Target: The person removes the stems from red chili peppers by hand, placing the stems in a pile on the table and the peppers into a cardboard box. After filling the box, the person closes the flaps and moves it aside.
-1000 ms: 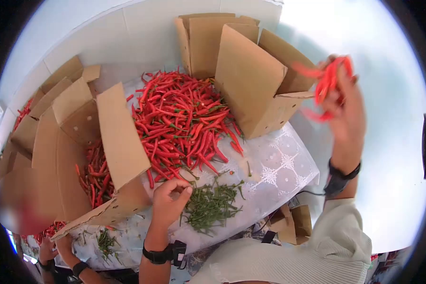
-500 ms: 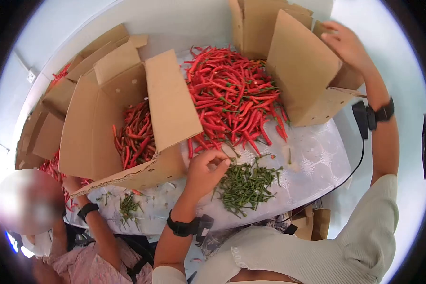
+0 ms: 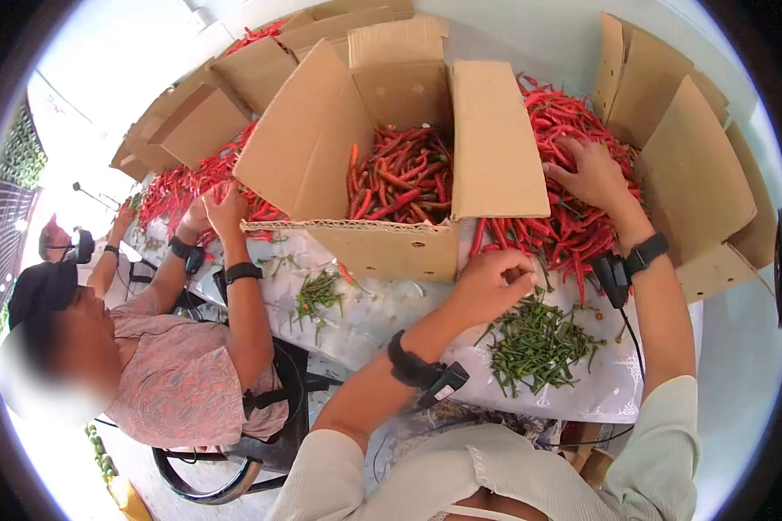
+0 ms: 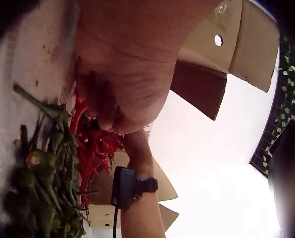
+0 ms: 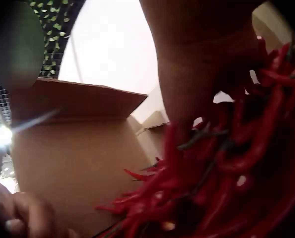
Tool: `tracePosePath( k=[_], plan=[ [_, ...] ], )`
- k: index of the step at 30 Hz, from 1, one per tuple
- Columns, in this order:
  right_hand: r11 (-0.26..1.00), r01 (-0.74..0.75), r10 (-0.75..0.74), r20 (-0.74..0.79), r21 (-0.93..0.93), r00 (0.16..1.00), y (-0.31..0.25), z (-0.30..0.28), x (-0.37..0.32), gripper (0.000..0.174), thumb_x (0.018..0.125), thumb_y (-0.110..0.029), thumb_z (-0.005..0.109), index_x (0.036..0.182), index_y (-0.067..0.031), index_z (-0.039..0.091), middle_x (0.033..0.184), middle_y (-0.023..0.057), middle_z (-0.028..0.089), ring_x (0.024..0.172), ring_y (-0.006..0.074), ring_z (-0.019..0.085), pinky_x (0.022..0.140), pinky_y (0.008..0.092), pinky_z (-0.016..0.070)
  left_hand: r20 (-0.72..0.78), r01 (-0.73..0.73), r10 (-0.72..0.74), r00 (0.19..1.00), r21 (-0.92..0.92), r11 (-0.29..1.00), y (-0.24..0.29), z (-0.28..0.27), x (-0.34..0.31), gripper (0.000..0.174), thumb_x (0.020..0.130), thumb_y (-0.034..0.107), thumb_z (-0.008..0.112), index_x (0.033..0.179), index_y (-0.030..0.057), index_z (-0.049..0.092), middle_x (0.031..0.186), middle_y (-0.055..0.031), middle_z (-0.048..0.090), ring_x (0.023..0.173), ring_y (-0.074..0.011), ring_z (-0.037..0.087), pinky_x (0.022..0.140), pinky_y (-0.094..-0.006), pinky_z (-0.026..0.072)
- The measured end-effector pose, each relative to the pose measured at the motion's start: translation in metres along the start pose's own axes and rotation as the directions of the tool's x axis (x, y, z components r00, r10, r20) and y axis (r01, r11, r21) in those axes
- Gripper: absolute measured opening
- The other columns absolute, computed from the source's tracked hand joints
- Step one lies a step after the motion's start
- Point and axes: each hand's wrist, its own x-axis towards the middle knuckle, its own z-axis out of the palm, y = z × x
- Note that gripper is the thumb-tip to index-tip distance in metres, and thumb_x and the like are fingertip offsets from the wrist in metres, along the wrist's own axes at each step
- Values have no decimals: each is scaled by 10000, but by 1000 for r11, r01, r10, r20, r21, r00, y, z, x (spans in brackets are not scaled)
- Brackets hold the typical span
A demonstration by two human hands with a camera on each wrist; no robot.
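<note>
The right hand [image 3: 593, 176] lies over the heap of red chillies [image 3: 573, 224], fingers spread and touching them; in the right wrist view its fingertips are partly hidden among the chillies [image 5: 256, 144]. Between the heap and a pile of green stems [image 3: 543, 347] is the left hand [image 3: 495, 285], its fingers loosely curled with a gap inside the thumb and forefinger. I see nothing held in it. The left wrist view shows this hand [image 4: 122, 69] from behind, above the green stems [image 4: 48, 173], with red chillies beyond its fingers.
An open carton [image 3: 382, 252] of darker chillies stands left of the heap, its flap [image 3: 500, 139] beside the right hand. More cartons [image 3: 699, 165] stand at the right. Another person [image 3: 182, 365] sits at the left, hands over chillies. A cable hangs from the right wrist camera.
The right hand has come down from the right-hand carton to the heap; the red chillies it held earlier are gone from it. The head view has swung left. The left hand stays near the stems.
</note>
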Motion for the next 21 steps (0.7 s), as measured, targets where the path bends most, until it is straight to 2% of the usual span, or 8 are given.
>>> tracePosePath(
  k=[1, 2, 7, 10, 13, 17, 19, 21],
  plan=[
    [998, -56, 57, 97, -13, 994, 4, 2, 5, 530, 824, -438, 660, 1213, -84, 592, 1208, 205, 591, 1101, 377, 567, 931, 467, 463, 2, 15, -15, 1000, 16, 1000, 3, -1, 1, 127, 880, 131, 672, 925, 14, 654, 825, -31, 648, 728, -80, 594, 660, -259, 486],
    [998, -62, 64, 106, -25, 992, 6, 5, 2, 538, 831, -474, 635, 1208, -92, 595, 1168, 208, 601, 1073, 377, 582, 908, 465, 474, -7, -3, 3, 1000, 9, 1000, 3, 0, 2, 127, 879, 130, 672, 932, 16, 653, 818, -27, 649, 725, -81, 595, 659, -260, 486],
    [994, 22, -28, 55, 103, 998, 1, -1, -24, 478, 822, -390, 665, 1164, -61, 603, 1124, 202, 605, 1035, 377, 592, 875, 458, 482, -50, -94, 93, 994, -10, 996, -2, 5, 3, 136, 876, 128, 673, 963, 28, 645, 803, -21, 651, 710, -89, 599, 662, -268, 490],
    [984, 87, -86, -17, 153, 996, -9, -10, -45, 465, 794, -323, 698, 1143, -30, 602, 1127, 217, 599, 1033, 390, 586, 882, 460, 477, -6, -39, 39, 999, 89, 995, 8, 0, 1, 168, 885, 141, 672, 998, 24, 627, 826, -32, 652, 724, -93, 613, 678, -275, 500],
    [977, 105, -109, 12, 187, 994, -28, -23, -66, 473, 777, -304, 708, 1135, -15, 598, 1142, 221, 592, 1044, 408, 578, 894, 471, 469, -155, -166, 165, 974, 6, 986, -6, 12, 3, 135, 836, 140, 696, 927, 59, 636, 728, -35, 627, 652, -113, 594, 628, -286, 489],
    [946, 226, -221, -47, 232, 974, -35, -33, -97, 548, 709, -279, 756, 1165, -19, 600, 1192, 211, 587, 1157, 395, 527, 966, 464, 429, -147, -87, 71, 987, -107, 990, -12, 20, 2, 124, 839, 132, 701, 911, 58, 632, 721, -17, 625, 653, -97, 591, 602, -261, 475],
    [937, 235, -231, -44, 257, 972, -33, -41, -109, 488, 701, -272, 768, 1102, -23, 646, 1218, 194, 586, 1200, 383, 505, 1010, 451, 399, -155, -71, 51, 987, -120, 990, -7, 16, 3, 115, 843, 119, 698, 910, 53, 631, 720, -9, 625, 659, -89, 594, 593, -254, 472],
    [913, 264, -262, -49, 311, 964, -24, -40, -115, 436, 709, -262, 769, 1055, -17, 668, 1219, 185, 590, 1205, 386, 503, 1025, 451, 387, -188, -56, 51, 981, -19, 998, 0, 14, 5, 101, 849, 104, 689, 910, 47, 631, 729, -8, 627, 657, -85, 595, 592, -254, 475]
  ],
)
